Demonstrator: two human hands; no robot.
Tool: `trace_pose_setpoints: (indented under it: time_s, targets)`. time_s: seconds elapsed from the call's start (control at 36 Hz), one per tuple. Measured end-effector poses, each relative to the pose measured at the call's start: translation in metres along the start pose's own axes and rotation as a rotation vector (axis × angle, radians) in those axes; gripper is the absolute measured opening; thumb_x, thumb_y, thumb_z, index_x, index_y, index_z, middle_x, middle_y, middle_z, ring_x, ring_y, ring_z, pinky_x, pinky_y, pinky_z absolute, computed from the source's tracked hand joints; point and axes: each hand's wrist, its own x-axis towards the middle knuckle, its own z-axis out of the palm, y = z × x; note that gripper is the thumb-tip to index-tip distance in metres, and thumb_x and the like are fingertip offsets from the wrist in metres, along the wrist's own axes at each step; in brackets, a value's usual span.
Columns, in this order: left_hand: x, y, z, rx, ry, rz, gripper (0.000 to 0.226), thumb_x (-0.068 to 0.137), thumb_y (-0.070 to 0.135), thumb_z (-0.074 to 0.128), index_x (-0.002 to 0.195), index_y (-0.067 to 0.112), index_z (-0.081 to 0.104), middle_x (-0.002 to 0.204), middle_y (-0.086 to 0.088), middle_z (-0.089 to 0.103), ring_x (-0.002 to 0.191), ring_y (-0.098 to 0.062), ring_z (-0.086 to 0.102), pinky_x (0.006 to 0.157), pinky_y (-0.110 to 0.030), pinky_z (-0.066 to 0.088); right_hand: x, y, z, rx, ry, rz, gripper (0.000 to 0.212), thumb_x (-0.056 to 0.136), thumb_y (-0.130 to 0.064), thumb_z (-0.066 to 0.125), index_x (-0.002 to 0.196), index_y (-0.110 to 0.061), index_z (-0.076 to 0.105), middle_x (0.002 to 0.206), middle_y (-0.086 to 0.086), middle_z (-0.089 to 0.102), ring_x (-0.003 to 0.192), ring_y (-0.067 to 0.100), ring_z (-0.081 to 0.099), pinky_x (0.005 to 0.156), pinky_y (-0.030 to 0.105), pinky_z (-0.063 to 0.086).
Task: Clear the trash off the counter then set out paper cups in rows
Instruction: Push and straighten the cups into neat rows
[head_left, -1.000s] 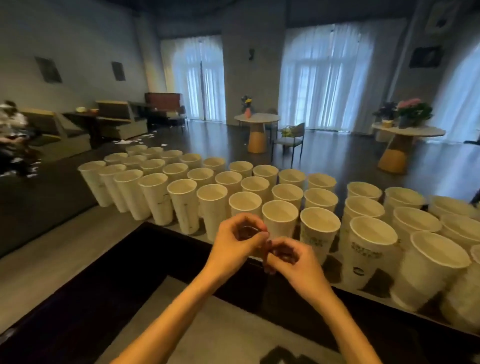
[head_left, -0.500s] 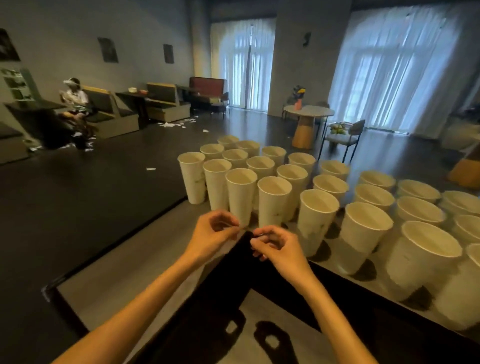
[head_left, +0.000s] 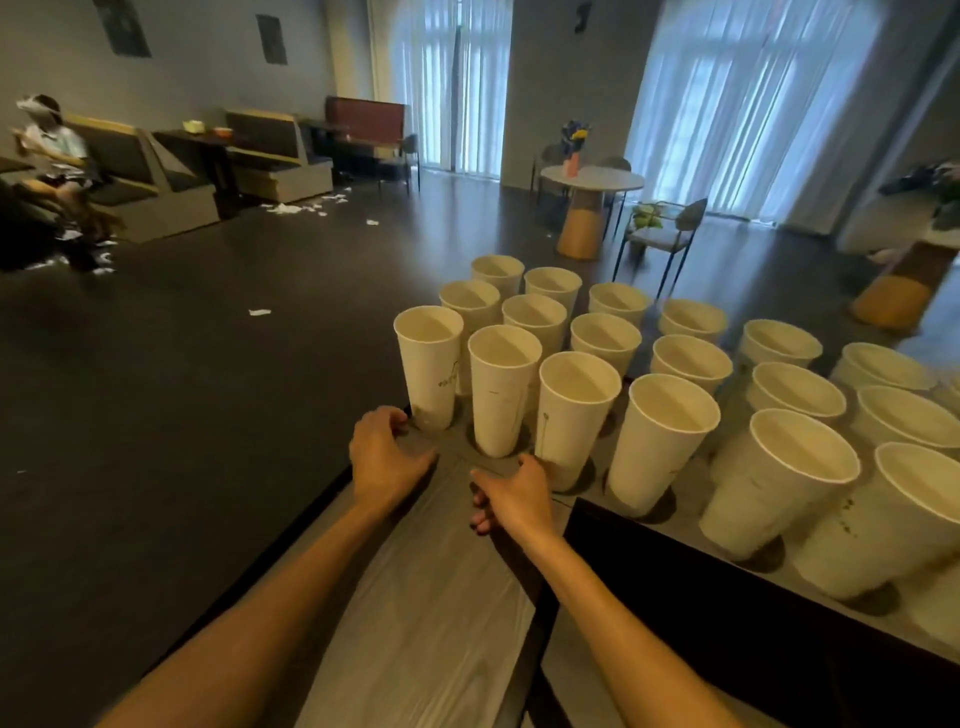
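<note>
Several tall white paper cups stand upright in rows on the grey counter (head_left: 415, 623); the nearest row runs from the leftmost cup (head_left: 430, 364) through a second cup (head_left: 501, 387) to a third cup (head_left: 571, 415). My left hand (head_left: 387, 454) rests on the counter's corner just in front of the leftmost cup's base, fingers bent, with nothing seen in it. To its right, my right hand (head_left: 514, 493) lies on the counter in front of the third cup, its fingers curled under; nothing shows in its grip.
A dark raised ledge (head_left: 727, 597) borders the counter on the right, below the cups. Beyond the counter's left edge is dark floor with paper scraps (head_left: 260, 312). A person (head_left: 47, 145) sits on a bench far left. A round table (head_left: 589, 179) and chair stand farther back.
The view has swung left along the cup rows. My hands, held together in the air before, have parted and dropped onto the counter by the front cups.
</note>
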Motion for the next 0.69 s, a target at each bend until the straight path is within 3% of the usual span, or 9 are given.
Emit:
trace_pose_setpoints:
  time_s: [0.08,0.19,0.28,0.44,0.69]
  targets:
    - [0.011,0.005,0.008,0.02,-0.006,-0.025,0.089,0.049,0.067,0.087,0.121,0.029,0.052,0.119,0.005,0.051,0.109,-0.014,0.05,0.094,-0.036,0.05,0.008,-0.003,0.005,-0.017,0.081,-0.021,0.079,0.089,-0.016,0.07,0.151,-0.017,0.021,0.07,0.017,0.068,0.045,0.023,0.066,0.046,0.033,0.054]
    - [0.023,0.008,0.016,-0.039,-0.019,-0.058,0.099,0.045,0.072,0.086,0.125,0.028,0.049,0.127,0.001,0.052,0.115,-0.019,0.055,0.098,-0.045,0.055,0.015,-0.007,0.018,-0.024,0.153,-0.053,0.057,0.087,-0.017,0.072,0.133,-0.01,0.04,0.07,0.021,0.068,0.044,0.028,0.067,0.04,0.034,0.054]
    - [0.029,0.009,0.019,-0.034,-0.017,-0.011,0.094,0.049,0.071,0.087,0.123,0.025,0.052,0.124,0.001,0.053,0.11,-0.018,0.06,0.095,-0.046,0.057,0.021,-0.01,0.025,-0.011,0.19,-0.068,0.055,0.083,-0.023,0.077,0.125,-0.011,0.042,0.07,0.02,0.068,0.042,0.028,0.066,0.037,0.031,0.051]
    - [0.035,0.005,0.024,0.027,0.021,-0.001,0.071,0.062,0.049,0.091,0.118,0.018,0.059,0.124,-0.004,0.053,0.105,-0.02,0.063,0.089,-0.041,0.059,0.033,-0.011,0.036,-0.032,0.275,-0.086,0.043,0.085,-0.022,0.075,0.113,-0.012,0.044,0.064,0.016,0.068,0.041,0.027,0.065,0.037,0.032,0.052]
    - [0.035,0.002,0.028,0.011,0.05,-0.066,0.06,0.062,0.052,0.087,0.107,0.02,0.064,0.117,0.001,0.051,0.093,-0.016,0.061,0.08,-0.035,0.057,0.034,-0.01,0.035,-0.093,0.291,-0.089,0.032,0.09,-0.018,0.069,0.112,-0.011,0.048,0.064,0.012,0.068,0.036,0.016,0.059,0.035,0.025,0.046]
